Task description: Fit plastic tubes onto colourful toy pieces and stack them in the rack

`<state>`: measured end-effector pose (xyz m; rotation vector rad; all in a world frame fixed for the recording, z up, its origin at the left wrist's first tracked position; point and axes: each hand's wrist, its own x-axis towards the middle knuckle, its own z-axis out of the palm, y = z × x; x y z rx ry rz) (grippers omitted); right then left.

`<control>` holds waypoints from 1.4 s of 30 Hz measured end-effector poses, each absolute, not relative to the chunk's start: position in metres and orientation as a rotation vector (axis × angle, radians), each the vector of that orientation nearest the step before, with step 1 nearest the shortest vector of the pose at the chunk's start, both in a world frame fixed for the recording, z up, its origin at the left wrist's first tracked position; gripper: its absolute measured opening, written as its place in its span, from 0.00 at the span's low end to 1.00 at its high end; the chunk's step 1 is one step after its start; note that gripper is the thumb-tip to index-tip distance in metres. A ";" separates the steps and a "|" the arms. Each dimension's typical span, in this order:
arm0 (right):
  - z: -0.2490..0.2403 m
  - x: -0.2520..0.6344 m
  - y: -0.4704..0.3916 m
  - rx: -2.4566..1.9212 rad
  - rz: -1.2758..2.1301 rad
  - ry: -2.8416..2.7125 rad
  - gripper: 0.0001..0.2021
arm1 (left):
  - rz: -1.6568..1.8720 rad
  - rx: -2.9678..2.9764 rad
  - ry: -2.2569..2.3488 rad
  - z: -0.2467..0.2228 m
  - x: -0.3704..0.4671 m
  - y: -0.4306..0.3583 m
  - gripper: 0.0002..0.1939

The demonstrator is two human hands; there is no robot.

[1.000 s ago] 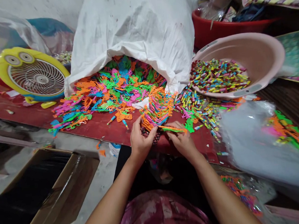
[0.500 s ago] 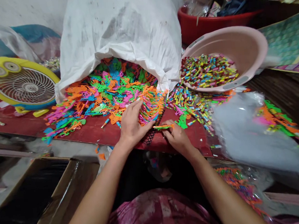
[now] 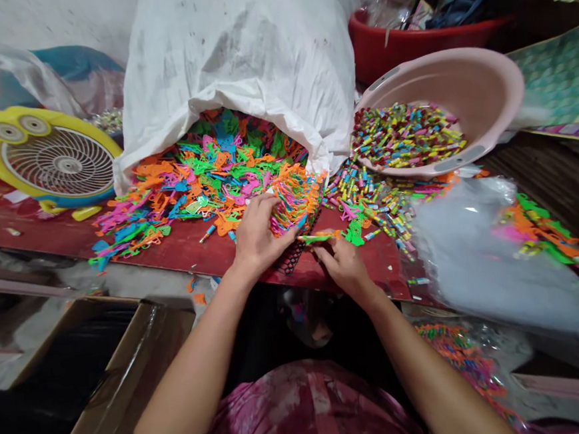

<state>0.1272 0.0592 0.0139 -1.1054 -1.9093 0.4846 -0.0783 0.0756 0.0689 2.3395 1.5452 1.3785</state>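
My left hand (image 3: 257, 236) rests against the left side of a tight row of small plastic toy pieces (image 3: 295, 200) in orange, pink, green and blue, its fingers behind and thumb in front. That row lies on a black strip with ring-shaped holes (image 3: 291, 259), partly hidden beneath it. Just to the right, my right hand (image 3: 342, 261) pinches a few flat orange and green plastic pieces (image 3: 316, 239), held level near the row's front end. A heap of the same loose pieces (image 3: 236, 171) spills from a white sack (image 3: 236, 54) behind my hands.
A pink basin (image 3: 493, 94) tilts at the right, with small wrapped tubes (image 3: 408, 134) spilling out. A yellow fan (image 3: 67, 154) stands left. Clear plastic bags (image 3: 487, 255) lie right on the red table (image 3: 197, 254). A cardboard box (image 3: 142, 322) sits below left.
The pieces in my right hand have tilted slightly and risen a little toward the row. My left hand stays in nearly the same place. The view has shifted slightly.
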 end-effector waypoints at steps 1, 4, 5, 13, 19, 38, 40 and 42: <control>0.015 0.126 0.058 -1.056 0.504 -1.925 0.07 | 1.370 2.341 1.544 0.069 -0.079 0.076 0.26; 0.017 0.123 0.059 -0.962 0.511 -1.968 0.08 | 1.363 2.340 1.545 0.069 -0.079 0.075 0.26; 0.017 0.122 0.059 -0.968 0.498 -1.968 0.07 | 1.367 2.340 1.546 0.069 -0.079 0.075 0.26; 0.009 0.111 0.061 -1.206 0.726 -1.669 0.06 | 1.356 2.316 1.439 0.069 -0.082 0.077 0.29; 0.005 0.111 0.062 -1.196 0.786 -1.437 0.08 | 1.365 2.300 1.246 0.070 -0.091 0.075 0.36; 0.008 0.094 0.058 -1.210 0.561 -1.736 0.06 | 1.430 1.598 1.381 0.020 -0.083 0.066 0.23; 0.010 0.095 0.057 -1.244 0.509 -1.785 0.06 | 1.426 1.589 1.381 0.020 -0.084 0.065 0.23; 0.012 0.095 0.058 -1.249 0.500 -1.795 0.05 | 1.434 1.580 1.351 0.020 -0.084 0.064 0.22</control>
